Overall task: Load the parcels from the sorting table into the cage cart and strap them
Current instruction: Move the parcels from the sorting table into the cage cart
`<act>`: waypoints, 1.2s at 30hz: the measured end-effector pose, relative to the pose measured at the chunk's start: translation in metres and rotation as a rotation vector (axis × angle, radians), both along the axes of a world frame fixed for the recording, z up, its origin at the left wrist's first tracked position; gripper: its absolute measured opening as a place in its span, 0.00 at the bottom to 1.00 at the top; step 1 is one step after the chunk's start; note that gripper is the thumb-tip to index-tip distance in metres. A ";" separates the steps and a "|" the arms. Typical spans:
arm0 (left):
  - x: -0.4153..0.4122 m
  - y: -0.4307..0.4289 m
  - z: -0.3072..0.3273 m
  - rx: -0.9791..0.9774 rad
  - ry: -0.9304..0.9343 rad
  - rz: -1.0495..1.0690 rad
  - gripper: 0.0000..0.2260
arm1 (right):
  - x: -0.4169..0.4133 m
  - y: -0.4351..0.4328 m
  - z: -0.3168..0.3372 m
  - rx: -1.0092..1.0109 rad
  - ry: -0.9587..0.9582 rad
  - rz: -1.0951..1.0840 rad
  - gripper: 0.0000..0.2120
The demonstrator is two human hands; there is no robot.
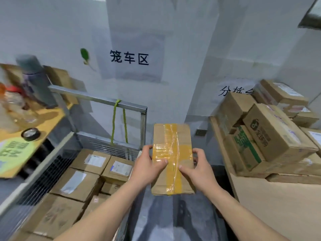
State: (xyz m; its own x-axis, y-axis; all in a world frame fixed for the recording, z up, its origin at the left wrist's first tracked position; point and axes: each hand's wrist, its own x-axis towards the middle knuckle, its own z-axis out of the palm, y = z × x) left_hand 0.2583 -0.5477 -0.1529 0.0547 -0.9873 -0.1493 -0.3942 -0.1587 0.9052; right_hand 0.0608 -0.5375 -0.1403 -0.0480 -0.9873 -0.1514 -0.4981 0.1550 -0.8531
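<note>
I see both hands gripping one flat parcel [171,136], a brown cardboard packet crossed with wide yellow tape [171,159]. The left hand [149,165] holds its left edge, thumb lying on top of the tape and fingers curled round the side. The right hand [198,165] mirrors it on the right edge, thumb on the top face and fingers wrapped underneath. The packet is held flat in the air, long side pointing away from me, touching nothing but the hands.

It sits over the strip of floor between the two stations, just right of the corner post of the cage cart [90,97] and left of the sorting table [278,214]. I can see the cart's grey top rail and wire mesh walls to my lower left. Inside it, stacked parcels [78,185] lie packed close together, several with white labels facing up. A green cord [113,122] is tied round the top rail and hangs down in two strands inside the far wall.

On the table to the right, piled boxes [271,133] lean on each other at mixed angles, one printed with green lettering.

Beyond the cart on the left there is a side desk [50,117] with a roll of tape [31,134], a grey flask [33,79] and a green card [13,153]; that side is blurred. A wall sign [129,58] in black characters hangs straight ahead.
</note>
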 end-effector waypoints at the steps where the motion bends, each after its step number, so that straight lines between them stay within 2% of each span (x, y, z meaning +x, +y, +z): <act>1: 0.014 -0.003 0.004 -0.021 0.003 0.020 0.31 | 0.015 -0.010 0.003 -0.021 0.011 0.035 0.29; 4: 0.053 -0.009 0.014 -0.068 0.014 0.114 0.38 | 0.057 -0.036 0.011 -0.078 0.044 0.141 0.33; 9: 0.106 -0.011 0.017 -0.126 -0.023 0.292 0.41 | 0.119 -0.077 0.014 -0.139 0.130 0.380 0.44; 16: 0.150 -0.014 -0.005 -0.044 -0.041 0.566 0.47 | 0.188 -0.132 -0.009 -0.148 0.162 0.698 0.46; 23: 0.152 -0.024 -0.035 -0.010 0.045 0.816 0.42 | 0.233 -0.182 -0.040 -0.093 0.186 0.996 0.47; 29: 0.166 -0.030 -0.081 0.078 0.122 0.938 0.43 | 0.263 -0.200 -0.075 -0.029 0.236 1.130 0.45; 36: 0.184 -0.038 -0.150 0.220 0.228 0.984 0.45 | 0.291 -0.209 -0.133 0.108 0.325 1.151 0.47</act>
State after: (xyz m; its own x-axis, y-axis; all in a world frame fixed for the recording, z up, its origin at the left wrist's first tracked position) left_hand 0.4420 -0.5854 -0.3033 0.7710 -0.4706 -0.4291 0.1766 -0.4894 0.8540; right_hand 0.3517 -0.7464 -0.2728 0.8029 -0.4589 -0.3805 -0.5810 -0.4593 -0.6719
